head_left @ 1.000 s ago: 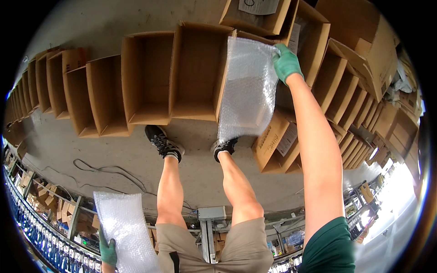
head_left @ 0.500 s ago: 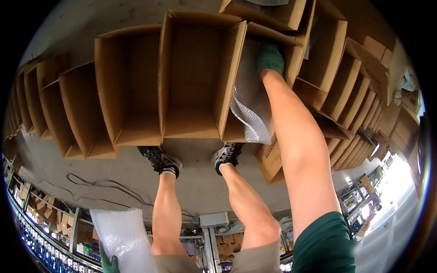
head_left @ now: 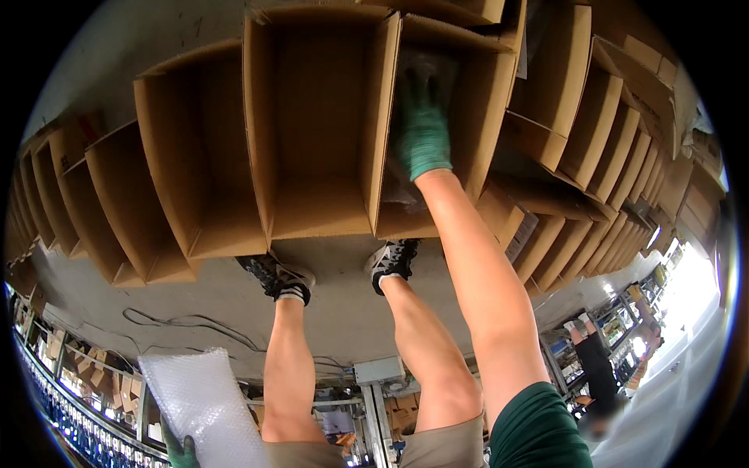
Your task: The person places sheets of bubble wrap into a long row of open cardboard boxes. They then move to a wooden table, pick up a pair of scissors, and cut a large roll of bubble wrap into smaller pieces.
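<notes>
My right hand [head_left: 425,132], in a green glove, reaches down into an open cardboard box [head_left: 484,109] right of the middle. Its fingers look stretched out flat, over clear bubble wrap [head_left: 402,195] lying inside; the hand and shadow hide much of that wrap. At the lower left my left hand [head_left: 182,449], also gloved in green, grips a whitish sheet of bubble wrap [head_left: 204,398], its thumb showing at the side. Just left of my right hand stands another open box [head_left: 320,132], with bare cardboard showing inside.
Rows of open cardboard boxes [head_left: 191,148] curve away left and right. My shoes stand on the grey floor [head_left: 331,312] close to the boxes' near edges. A black cable [head_left: 195,320] lies at left. Behind are metal racks [head_left: 140,405]; another person [head_left: 597,366] is at the right.
My right hand has come nearer from the box's far end. The bubble wrap that stuck out over its near edge now lies inside. Another person has come into view at right.
</notes>
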Motion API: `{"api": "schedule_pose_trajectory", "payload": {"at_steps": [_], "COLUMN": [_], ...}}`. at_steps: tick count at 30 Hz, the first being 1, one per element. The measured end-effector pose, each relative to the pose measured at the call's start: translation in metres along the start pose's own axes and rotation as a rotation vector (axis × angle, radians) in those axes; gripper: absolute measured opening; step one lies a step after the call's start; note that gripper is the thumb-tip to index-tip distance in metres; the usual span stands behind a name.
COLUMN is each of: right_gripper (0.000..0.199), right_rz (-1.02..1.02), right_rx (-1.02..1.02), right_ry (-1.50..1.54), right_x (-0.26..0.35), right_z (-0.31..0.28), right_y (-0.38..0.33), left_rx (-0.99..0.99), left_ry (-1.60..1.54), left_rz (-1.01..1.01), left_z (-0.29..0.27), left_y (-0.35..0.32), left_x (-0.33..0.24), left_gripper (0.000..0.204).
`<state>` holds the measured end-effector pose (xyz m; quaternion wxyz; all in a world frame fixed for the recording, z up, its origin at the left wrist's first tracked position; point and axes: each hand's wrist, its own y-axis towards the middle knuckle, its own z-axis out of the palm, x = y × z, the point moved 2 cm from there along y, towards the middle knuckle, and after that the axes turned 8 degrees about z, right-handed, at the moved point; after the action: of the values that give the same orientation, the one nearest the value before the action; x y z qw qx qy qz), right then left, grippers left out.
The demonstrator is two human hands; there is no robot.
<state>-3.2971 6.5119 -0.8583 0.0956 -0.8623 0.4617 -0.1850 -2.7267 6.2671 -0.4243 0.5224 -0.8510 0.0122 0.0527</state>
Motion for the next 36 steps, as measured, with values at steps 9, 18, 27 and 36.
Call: {"api": "schedule_pose_trajectory", "payload": {"at_steps": [9,18,27,36], "right_gripper": [0.074,0.076,0.063,0.032], "right_rz": [-0.020,0.035,-0.129,-0.085], "right_rx": [0.054,0.129,0.290,0.835], "right_ry": [-0.251,0.034,-0.306,-0.193], "right_x": [-0.030,-0.065,-0.033,-0.051], "right_z": [0.061,0.057,0.034,0.086], "right_y": [0.055,0.088,0.045,-0.047], "left_rx": [0.043,0.038,-0.010,-0.178], "left_ry": [0.023,0.113,0.094,0.146], "left_rz": [0.081,0.072,0.180,0.217], "left_z": [0.014,0.012,0.016,0.013], "left_y": [0.029,0.028,0.043,0.066], "left_x": [0.009,-0.006,-0.008,-0.042], "left_gripper": [0.073,0.078,0.080,0.077]}}
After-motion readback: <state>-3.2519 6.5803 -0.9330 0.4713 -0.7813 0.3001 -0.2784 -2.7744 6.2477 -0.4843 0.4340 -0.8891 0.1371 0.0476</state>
